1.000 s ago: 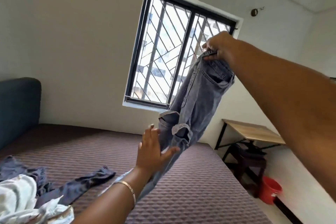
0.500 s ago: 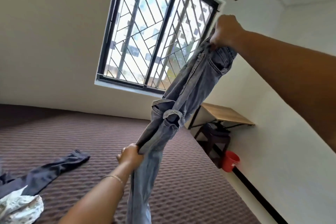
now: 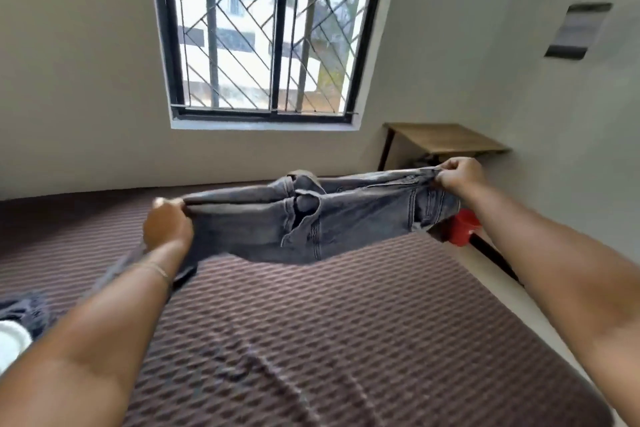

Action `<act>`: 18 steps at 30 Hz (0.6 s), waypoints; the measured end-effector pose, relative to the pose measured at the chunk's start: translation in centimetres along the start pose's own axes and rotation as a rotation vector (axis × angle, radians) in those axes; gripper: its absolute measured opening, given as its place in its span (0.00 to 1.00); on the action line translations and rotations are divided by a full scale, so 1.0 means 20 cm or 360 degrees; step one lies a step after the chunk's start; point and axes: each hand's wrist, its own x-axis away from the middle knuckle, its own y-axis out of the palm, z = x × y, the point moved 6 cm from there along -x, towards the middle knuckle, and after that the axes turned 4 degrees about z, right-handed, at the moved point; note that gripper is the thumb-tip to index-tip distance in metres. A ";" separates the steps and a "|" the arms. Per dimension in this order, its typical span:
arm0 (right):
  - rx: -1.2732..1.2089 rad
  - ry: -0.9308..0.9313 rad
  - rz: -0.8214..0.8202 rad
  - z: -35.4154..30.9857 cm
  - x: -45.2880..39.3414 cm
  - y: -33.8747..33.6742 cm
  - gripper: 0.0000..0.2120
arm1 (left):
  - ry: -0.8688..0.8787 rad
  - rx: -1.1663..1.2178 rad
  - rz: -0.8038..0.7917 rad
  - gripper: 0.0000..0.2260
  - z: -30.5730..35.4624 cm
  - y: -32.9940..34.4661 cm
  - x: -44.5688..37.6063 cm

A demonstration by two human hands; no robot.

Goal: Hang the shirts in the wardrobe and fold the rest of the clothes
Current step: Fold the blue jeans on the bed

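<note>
Left hand (image 3: 168,227): fingers curled, gripping one end of the jeans.
Right hand (image 3: 459,175): fingers pinching the other end.
Jeans (image 3: 311,222): faded grey-blue denim, stretched level between both hands, sagging mid-air above the bed (image 3: 346,340).
Bucket (image 3: 464,227): red, contents hidden behind the jeans.

Both bare arms reached forward from the lower corners of the view, spread well apart, forearms converging slightly toward the hands. The left hand (image 3: 168,226) was out ahead at mid-height, fingers curled into a closed grip, knuckles up, with a thin bracelet (image 3: 157,269) round its wrist. The right hand (image 3: 459,175) was held a little higher and farther out, its back turned toward the camera, fingers (image 3: 444,173) and thumb curled and pinched together. Both wrists were roughly straight, and both elbows lay out of view.
</note>
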 end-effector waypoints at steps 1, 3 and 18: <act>-0.0106 0.0019 0.0023 0.06 -0.01 0.05 0.06 | 0.0032 0.0070 0.0064 0.12 0.03 -0.03 -0.04; -0.0309 0.0067 0.0080 0.23 -0.04 0.17 0.11 | 0.0131 0.0100 0.0146 0.11 0.08 -0.02 -0.07; 0.0284 0.0689 -0.0411 2.47 0.96 1.15 0.08 | 0.0034 -0.0559 -0.1402 0.12 -0.95 1.57 1.72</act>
